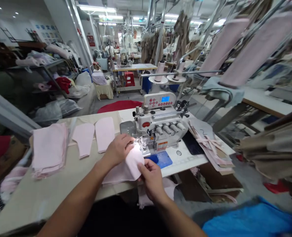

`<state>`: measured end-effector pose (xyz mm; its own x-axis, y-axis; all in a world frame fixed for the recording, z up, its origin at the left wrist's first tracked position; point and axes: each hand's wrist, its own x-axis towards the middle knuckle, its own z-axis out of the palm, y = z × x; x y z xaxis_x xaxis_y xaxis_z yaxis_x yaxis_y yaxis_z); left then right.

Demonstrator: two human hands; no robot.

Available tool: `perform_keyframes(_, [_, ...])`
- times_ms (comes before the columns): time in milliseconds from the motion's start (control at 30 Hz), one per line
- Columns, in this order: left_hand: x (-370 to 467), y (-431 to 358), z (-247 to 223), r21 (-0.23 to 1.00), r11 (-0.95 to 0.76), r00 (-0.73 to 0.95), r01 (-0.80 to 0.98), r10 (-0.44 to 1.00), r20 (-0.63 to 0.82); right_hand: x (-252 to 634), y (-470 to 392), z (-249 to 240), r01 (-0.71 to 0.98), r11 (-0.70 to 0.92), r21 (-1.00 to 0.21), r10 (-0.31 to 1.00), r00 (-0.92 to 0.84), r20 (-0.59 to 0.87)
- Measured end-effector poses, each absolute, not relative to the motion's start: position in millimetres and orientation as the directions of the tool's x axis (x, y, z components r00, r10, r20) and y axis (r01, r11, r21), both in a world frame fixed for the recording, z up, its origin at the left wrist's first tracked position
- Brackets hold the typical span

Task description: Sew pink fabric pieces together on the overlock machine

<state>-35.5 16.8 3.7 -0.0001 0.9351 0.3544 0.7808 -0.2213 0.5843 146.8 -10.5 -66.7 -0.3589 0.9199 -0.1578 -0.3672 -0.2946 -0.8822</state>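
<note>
While the head view shows both hands at the white metal sewing machine (pixel 164 123), the pale-pink, flat fabric panel (pixel 134 161) lies between them, just beside the lit stitching area (pixel 143 144). Right hand (pixel 152 174): thumb and fingers pinch the panel's edge; cloth extends toward 10 o'clock. Left hand (pixel 118 148): fingers bent at the panel's upper end, grip uncertain; appears nearer the stitching area, at its fingertips' 3 o'clock. Long axis: unclear.

The bare left forearm (pixel 83 187) and right forearm (pixel 180 214) angle inward, the left hand (pixel 118 148) palm down with fingers bent, the right hand (pixel 152 176) lower and near it, thumb and fingers pinched together.
</note>
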Motion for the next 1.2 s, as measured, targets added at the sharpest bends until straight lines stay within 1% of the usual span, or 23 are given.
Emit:
perform_keyframes(33, [-28.6,21.2,2.1,0.476,-0.226,0.016,0.850,0.914,0.406,147.2,-8.8,-68.7,-0.381,-0.313,-0.870,0.919,-0.352,-0.177])
perform_keyframes(67, [-22.5,23.9,0.3,0.392,-0.202,0.008,0.898,0.896,0.443,147.0,-7.5,-70.4,-0.387,-0.334,-0.860,0.915,-0.354,-0.196])
perform_keyframes(100, [-17.3,25.2,-1.7,0.337,-0.156,-0.020,0.928,0.885,0.465,146.2,-6.5,-71.8,-0.389,-0.352,-0.851,0.909,-0.359,-0.211])
perform_keyframes(167, [-9.7,23.9,-5.3,0.299,-0.071,-0.085,0.952,0.874,0.479,144.1,-6.1,-73.9,-0.387,-0.370,-0.845,0.902,-0.367,-0.227])
perform_keyframes(233, [-5.7,19.3,-7.4,0.331,-0.065,-0.113,0.942,0.863,0.492,142.2,-7.7,-75.7,-0.382,-0.356,-0.853,0.907,-0.362,-0.216])
perform_keyframes(267, [-4.7,16.4,-7.6,0.366,-0.100,-0.104,0.925,0.861,0.497,141.5,-9.2,-77.0,-0.375,-0.345,-0.861,0.909,-0.360,-0.208])
perform_keyframes(400, [-4.2,6.5,-4.3,0.505,-0.327,0.052,0.799,0.874,0.483,140.4,-16.7,-84.9,-0.311,-0.301,-0.901,0.917,-0.355,-0.184])
perform_keyframes(467, [-4.6,4.8,-2.5,0.529,-0.377,0.104,0.760,0.874,0.474,139.3,-19.4,-89.6,-0.300,-0.292,-0.908,0.919,-0.352,-0.179])
perform_keyframes(600, [-6.1,6.8,-2.9,0.536,-0.377,0.098,0.756,0.874,0.476,135.6,-19.6,-93.9,-0.307,-0.336,-0.891,0.912,-0.342,-0.226])
perform_keyframes(700, [-7.9,10.0,-5.7,0.522,-0.370,0.090,0.769,0.870,0.485,133.3,-15.7,-91.1,-0.295,-0.362,-0.885,0.905,-0.338,-0.257])
perform_keyframes(800, [-10.0,12.6,-8.2,0.487,-0.363,0.082,0.794,0.858,0.507,132.8,-10.0,-85.4,-0.269,-0.354,-0.896,0.900,-0.357,-0.249])
perform_keyframes(967, [-10.3,9.6,-9.6,0.345,-0.305,0.092,0.888,0.851,0.516,137.2,-1.1,-77.2,-0.248,-0.269,-0.931,0.915,-0.369,-0.166])
perform_keyframes(1033, [-8.0,5.8,-8.9,0.289,-0.302,0.118,0.908,0.849,0.515,140.4,1.4,-75.9,-0.255,-0.219,-0.942,0.923,-0.368,-0.115])
perform_keyframes(1100, [-4.6,2.2,-7.8,0.249,-0.338,0.174,0.907,0.843,0.509,144.2,3.3,-75.4,-0.281,-0.194,-0.940,0.928,-0.362,-0.084])
perform_keyframes(1200, [1.2,-0.5,-6.1,0.227,-0.383,0.233,0.896,0.838,0.493,150.8,5.7,-75.0,-0.313,-0.185,-0.932,0.941,-0.330,-0.076])
